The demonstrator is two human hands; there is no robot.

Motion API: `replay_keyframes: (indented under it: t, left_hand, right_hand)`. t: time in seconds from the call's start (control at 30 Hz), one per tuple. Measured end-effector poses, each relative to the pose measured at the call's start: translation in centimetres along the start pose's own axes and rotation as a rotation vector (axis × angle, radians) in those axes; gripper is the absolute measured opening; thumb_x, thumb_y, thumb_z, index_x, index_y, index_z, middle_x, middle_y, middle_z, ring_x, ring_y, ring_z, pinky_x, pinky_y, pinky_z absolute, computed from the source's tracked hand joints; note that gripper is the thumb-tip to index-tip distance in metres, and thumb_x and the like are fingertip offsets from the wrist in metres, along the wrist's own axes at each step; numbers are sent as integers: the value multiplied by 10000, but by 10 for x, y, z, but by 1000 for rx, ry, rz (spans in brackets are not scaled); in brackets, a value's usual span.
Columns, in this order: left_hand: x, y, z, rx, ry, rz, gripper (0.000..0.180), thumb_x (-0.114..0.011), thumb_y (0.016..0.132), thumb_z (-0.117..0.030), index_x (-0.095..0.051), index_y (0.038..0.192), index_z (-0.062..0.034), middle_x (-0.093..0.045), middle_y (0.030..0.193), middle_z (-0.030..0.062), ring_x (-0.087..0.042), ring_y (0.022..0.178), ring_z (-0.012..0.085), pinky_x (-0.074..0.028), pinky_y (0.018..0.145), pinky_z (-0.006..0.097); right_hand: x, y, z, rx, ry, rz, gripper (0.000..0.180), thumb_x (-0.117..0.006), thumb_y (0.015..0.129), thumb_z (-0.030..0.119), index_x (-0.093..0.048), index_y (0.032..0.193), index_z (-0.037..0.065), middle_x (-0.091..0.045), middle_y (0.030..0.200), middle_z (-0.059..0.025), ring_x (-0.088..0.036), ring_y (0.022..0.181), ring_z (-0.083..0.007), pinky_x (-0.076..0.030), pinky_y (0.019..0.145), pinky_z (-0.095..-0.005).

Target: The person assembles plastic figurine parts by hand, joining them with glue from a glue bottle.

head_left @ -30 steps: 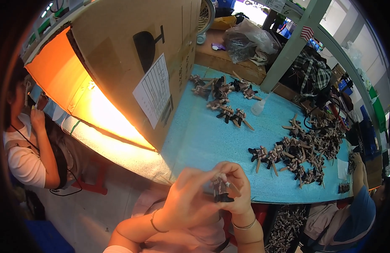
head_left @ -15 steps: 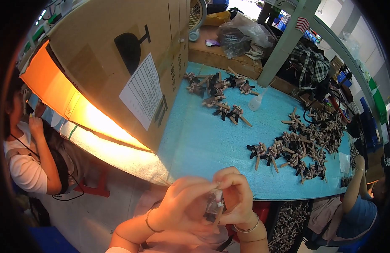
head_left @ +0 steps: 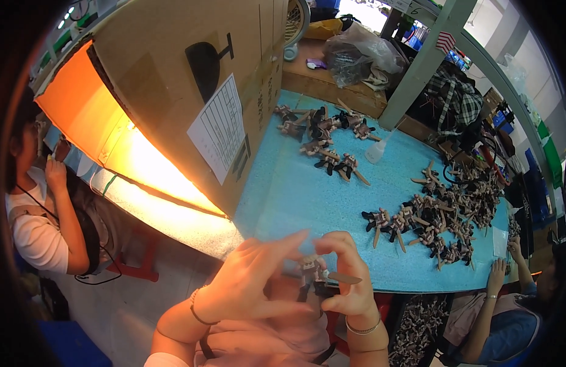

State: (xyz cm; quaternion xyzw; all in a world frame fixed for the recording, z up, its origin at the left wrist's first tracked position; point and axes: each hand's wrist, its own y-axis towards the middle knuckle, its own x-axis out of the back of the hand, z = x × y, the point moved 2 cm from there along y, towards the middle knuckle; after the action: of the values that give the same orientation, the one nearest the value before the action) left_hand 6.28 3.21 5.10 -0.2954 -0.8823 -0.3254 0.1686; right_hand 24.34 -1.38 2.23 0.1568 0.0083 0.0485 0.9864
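Observation:
A small figurine (head_left: 311, 269) with dark legs and a long tan blade-like piece (head_left: 345, 278) is upright between my hands, above the table's near edge. My right hand (head_left: 355, 281) curls around its right side, thumb by the dark feet, and appears to hold it; the exact grip is partly hidden. The tan piece lies across my right palm. My left hand (head_left: 249, 284) is spread, fingers and thumb apart, on the figurine's left with nothing gripped. Its fingertips are blurred. Many similar figurines (head_left: 445, 214) lie heaped on the blue table (head_left: 283, 202).
A large cardboard box (head_left: 234, 43) stands at the left, glowing inside. Another figurine group (head_left: 323, 128) lies farther back beside a white squeeze bottle (head_left: 376, 151). A figurine-filled bin (head_left: 417, 324) sits below the near edge. Co-workers sit at left (head_left: 47, 226) and right (head_left: 509, 324).
My left hand has opened away from the figurine, its fingers spreading. The tan piece now points right instead of down. The right co-worker's hands have moved, and the view has shifted slightly.

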Motion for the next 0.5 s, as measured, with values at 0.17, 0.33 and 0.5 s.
replay_keyframes:
  t: [0.17,0.33,0.5]
  left_hand:
    - [-5,-2,1,101,-176,-13,885,-810,587,-296,-352,1289,-13,-620,994,33,-513,586,153,-407,602,293]
    - [-17,-11,9,103,-325,-94,887,-813,601,-211,-312,1308,-22,-606,1045,56,-485,579,114,-400,563,254]
    - [-21,-14,9,114,-374,-164,859,-809,609,-137,-314,1303,-31,-593,1067,73,-453,573,90,-389,540,212]
  right_hand:
    - [-3,-1,13,-51,-158,-52,720,-719,590,564,-571,966,-32,-456,945,-97,-433,926,-188,-334,847,-316]
    - [-4,-7,-2,28,-88,-111,690,-680,654,561,-544,981,-31,-458,925,-91,-420,875,-174,-347,812,-302]
    - [-5,-8,-1,84,-203,-122,638,-679,656,493,-541,1006,-22,-474,937,-106,-447,869,-206,-367,801,-320]
